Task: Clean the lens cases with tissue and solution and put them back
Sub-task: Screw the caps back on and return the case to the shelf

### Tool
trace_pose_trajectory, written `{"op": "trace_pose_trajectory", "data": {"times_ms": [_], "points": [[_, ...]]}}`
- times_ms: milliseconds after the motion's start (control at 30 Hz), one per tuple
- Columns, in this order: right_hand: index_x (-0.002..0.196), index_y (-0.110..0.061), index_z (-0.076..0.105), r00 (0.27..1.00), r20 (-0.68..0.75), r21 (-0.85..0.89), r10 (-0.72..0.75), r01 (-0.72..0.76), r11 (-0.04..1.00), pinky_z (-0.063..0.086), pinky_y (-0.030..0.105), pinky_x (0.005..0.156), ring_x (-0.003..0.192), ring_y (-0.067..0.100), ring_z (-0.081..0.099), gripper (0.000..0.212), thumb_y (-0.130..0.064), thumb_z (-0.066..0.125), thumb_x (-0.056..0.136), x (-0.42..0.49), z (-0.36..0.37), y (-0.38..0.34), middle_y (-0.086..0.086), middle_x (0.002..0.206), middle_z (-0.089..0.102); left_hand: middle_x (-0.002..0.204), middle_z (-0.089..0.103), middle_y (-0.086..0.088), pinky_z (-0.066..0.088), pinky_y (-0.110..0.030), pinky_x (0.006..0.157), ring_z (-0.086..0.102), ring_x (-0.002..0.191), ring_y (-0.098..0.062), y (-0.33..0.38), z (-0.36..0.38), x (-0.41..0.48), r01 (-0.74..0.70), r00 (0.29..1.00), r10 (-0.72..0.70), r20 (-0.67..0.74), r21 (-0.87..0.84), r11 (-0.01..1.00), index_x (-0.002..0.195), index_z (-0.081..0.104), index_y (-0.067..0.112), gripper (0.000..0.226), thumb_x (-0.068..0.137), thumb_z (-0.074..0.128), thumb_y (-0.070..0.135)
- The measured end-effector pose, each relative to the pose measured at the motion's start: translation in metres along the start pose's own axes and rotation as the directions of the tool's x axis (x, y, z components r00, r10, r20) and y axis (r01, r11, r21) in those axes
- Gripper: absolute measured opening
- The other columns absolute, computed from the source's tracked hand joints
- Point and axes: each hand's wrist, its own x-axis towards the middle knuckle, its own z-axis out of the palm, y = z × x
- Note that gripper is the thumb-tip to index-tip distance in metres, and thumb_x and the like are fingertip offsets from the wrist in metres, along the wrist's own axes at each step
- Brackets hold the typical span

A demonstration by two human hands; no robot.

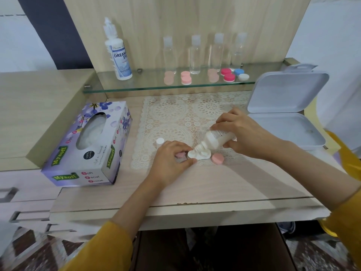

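An open white lens case (203, 155) lies on the lace mat (175, 114). My left hand (170, 161) pinches its left end; a pink cap (180, 155) shows under the fingers. My right hand (240, 132) grips a small white solution bottle (214, 138), tilted with its nozzle down over the case. Another pink cap (217, 159) lies just right of the case. The bottle's white cap (160, 141) stands on the mat to the left. A purple tissue box (91, 145) sits at the left of the desk.
A glass shelf (136, 89) at the back carries a large solution bottle (117, 53), several clear bottles (195, 55) and several pink, red, blue and white lens cases (227, 74). An open white box (283, 106) stands at the right. The desk edge runs near my forearms.
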Motion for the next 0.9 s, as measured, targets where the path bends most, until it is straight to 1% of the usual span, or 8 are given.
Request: {"op": "trace_pose_trajectory", "data": {"times_ms": [67,133,233,333,433,567,733,900], "points": [[0.120,-0.013,0.060,0.998,0.029,0.035,0.056,-0.057,0.998,0.030,0.025,0.082,0.100,0.023,0.040,0.051,-0.006,0.075,0.071,-0.004,0.001,0.003,0.003,0.112,0.057,0.093,0.068,0.006,0.038,-0.023,0.085,0.056,0.090,-0.010,0.000,0.000,0.000,0.010,1.000,-0.010,-0.002,0.006,1.000,0.087,0.072,0.018,0.017,0.071,0.076,0.024],[0.123,-0.015,0.058,0.994,0.041,0.076,0.104,-0.107,0.991,0.031,0.024,0.085,0.103,0.021,0.040,0.054,-0.008,0.074,0.072,-0.009,-0.001,0.005,0.001,0.114,0.055,0.092,0.068,0.006,0.038,-0.023,0.084,0.056,0.089,-0.011,0.000,0.000,-0.001,0.013,1.000,-0.013,-0.005,0.011,1.000,0.087,0.072,0.018,0.016,0.072,0.077,0.021],[0.122,-0.016,0.059,0.990,0.031,0.099,0.141,-0.144,0.985,0.030,0.023,0.085,0.100,0.017,0.039,0.056,-0.008,0.076,0.070,-0.015,-0.006,0.012,0.001,0.113,0.056,0.090,0.068,0.007,0.041,-0.026,0.083,0.056,0.087,-0.009,0.000,0.000,-0.001,-0.002,1.000,0.002,-0.005,0.006,1.000,0.086,0.072,0.017,0.015,0.072,0.077,0.019],[0.119,-0.015,0.061,0.990,0.015,0.080,0.139,-0.140,0.987,0.025,0.020,0.082,0.094,0.012,0.032,0.056,-0.004,0.078,0.066,-0.022,-0.011,0.018,0.002,0.110,0.057,0.090,0.067,0.008,0.041,-0.026,0.083,0.056,0.087,-0.008,-0.002,0.001,-0.001,-0.002,1.000,0.002,0.001,0.003,1.000,0.086,0.071,0.020,0.015,0.072,0.076,0.021],[0.116,-0.012,0.063,0.991,0.002,0.068,0.134,-0.133,0.989,0.027,0.024,0.082,0.094,0.013,0.032,0.056,-0.001,0.079,0.063,-0.026,-0.013,0.021,0.004,0.108,0.058,0.090,0.068,0.008,0.040,-0.023,0.082,0.057,0.087,-0.009,-0.004,0.002,-0.001,0.002,1.000,-0.002,0.011,0.006,1.000,0.086,0.071,0.022,0.017,0.070,0.071,0.029],[0.114,-0.012,0.064,0.993,-0.007,0.024,0.114,-0.114,0.993,0.031,0.028,0.082,0.094,0.018,0.036,0.056,-0.001,0.080,0.061,-0.026,-0.015,0.021,0.004,0.106,0.059,0.092,0.068,0.008,0.040,-0.022,0.083,0.056,0.088,-0.010,-0.003,0.001,0.000,0.013,1.000,-0.013,0.009,0.018,1.000,0.087,0.071,0.022,0.016,0.072,0.076,0.021],[0.106,-0.009,0.068,0.999,-0.001,-0.008,0.050,-0.050,0.999,0.034,0.032,0.075,0.087,0.023,0.040,0.054,0.000,0.084,0.055,-0.022,-0.014,0.018,0.008,0.099,0.062,0.092,0.068,0.008,0.040,-0.023,0.084,0.055,0.089,-0.009,-0.002,0.000,-0.001,0.019,1.000,-0.019,0.006,0.014,1.000,0.087,0.071,0.022,0.016,0.072,0.076,0.020],[0.104,-0.008,0.069,1.000,-0.009,-0.011,0.026,-0.026,1.000,0.032,0.032,0.072,0.086,0.020,0.036,0.052,0.002,0.082,0.055,-0.018,-0.014,0.013,0.008,0.096,0.063,0.093,0.068,0.008,0.038,-0.020,0.085,0.056,0.090,-0.008,-0.001,0.000,-0.001,0.020,1.000,-0.020,0.010,0.014,1.000,0.087,0.071,0.022,0.015,0.073,0.076,0.020]]}}
